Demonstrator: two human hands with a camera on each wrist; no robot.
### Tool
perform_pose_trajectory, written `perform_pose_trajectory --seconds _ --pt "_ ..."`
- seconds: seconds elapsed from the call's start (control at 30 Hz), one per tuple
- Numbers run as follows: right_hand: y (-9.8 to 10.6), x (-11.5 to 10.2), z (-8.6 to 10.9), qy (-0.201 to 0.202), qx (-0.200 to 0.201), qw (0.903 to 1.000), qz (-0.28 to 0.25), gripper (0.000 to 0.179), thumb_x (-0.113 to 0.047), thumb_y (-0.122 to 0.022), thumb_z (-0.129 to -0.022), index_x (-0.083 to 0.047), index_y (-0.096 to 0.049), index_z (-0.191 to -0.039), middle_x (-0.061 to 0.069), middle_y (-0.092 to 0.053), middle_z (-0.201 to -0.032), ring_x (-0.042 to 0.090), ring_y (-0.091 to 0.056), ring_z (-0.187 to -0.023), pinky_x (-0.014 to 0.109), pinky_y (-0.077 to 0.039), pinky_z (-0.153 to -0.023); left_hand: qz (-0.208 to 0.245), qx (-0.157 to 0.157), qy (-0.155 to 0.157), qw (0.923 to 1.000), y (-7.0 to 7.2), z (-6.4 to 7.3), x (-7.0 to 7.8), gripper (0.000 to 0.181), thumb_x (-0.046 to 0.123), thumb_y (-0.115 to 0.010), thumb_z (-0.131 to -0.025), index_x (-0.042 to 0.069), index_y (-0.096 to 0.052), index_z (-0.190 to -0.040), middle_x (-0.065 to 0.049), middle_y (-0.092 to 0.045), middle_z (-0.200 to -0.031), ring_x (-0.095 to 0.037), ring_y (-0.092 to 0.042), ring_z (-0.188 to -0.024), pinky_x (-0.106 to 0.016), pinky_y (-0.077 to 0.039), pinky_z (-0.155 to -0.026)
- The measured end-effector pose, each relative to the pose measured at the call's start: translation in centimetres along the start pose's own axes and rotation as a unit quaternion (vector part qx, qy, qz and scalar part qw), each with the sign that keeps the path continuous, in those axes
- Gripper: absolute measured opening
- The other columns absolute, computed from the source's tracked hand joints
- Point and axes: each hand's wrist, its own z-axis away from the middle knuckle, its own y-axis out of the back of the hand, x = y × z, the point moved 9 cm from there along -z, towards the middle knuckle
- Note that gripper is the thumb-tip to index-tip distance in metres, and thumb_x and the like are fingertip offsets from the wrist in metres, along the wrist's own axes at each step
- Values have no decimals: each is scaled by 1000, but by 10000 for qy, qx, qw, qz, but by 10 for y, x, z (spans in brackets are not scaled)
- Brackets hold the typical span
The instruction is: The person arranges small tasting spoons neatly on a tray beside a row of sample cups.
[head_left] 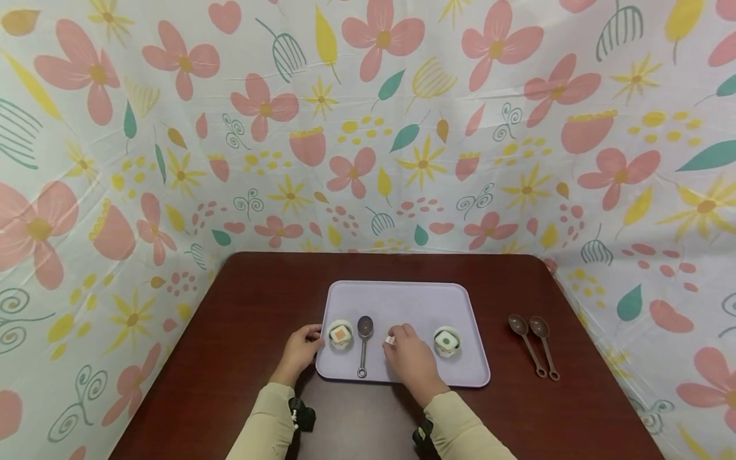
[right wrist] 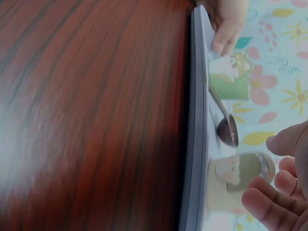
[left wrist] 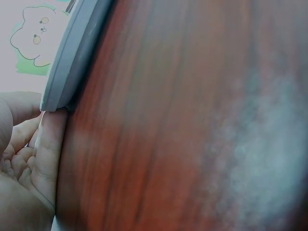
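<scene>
On the lilac tray (head_left: 402, 297) stand two small paper cups, one holding a white block with an orange square (head_left: 340, 334), the other a white block with a green mark (head_left: 447, 341). My left hand (head_left: 301, 351) grips the tray's left edge, thumb above the rim and fingers beneath it. Over a cartoon-printed cup (right wrist: 224, 185) at mid-tray hovers my right hand (head_left: 413, 359), fingers bent, thumb apart, nothing visible between them. The head view shows only a small white bit (head_left: 391, 340) by its fingertips. A dark spoon (head_left: 365, 345) lies between the left cup and that hand.
Two more dark spoons (head_left: 519, 326) (head_left: 539, 328) lie side by side on the brown table (head_left: 259, 287), right of the tray. A floral cloth (head_left: 368, 128) hangs behind the table and along both sides.
</scene>
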Motion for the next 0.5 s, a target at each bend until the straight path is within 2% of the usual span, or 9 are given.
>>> perform_pose_trajectory --seconds 0.2,0.3,0.5 --pt "9 15 2 -62 -115 9998 -164 27 -33 -67 -81 -13 -62 -98 1 -56 -89 16 -58 -72 33 -48 -60 12 30 1 10000 0 -1 0 34 9 -65 -84 9 -61 -117 -7 -57 -97 -20 -53 -77 -32 -51 -52" --pt "18 24 5 -32 -78 9995 -313 28 -33 -69 -80 -13 -62 -98 1 -56 -88 15 -57 -72 32 -47 -59 13 25 8 10000 0 -1 0 34 9 -65 -84 9 -61 -117 -7 -57 -97 -20 -53 -77 -32 -51 -52" --pt "41 49 10 86 141 9998 -115 26 -29 -70 -79 -12 -62 -97 0 -56 -82 13 -54 -69 33 -46 -59 43 -13 74 10000 -1 1 -1 34 10 -64 -85 10 -60 -119 -7 -57 -99 -20 -53 -78 -32 -52 -54"
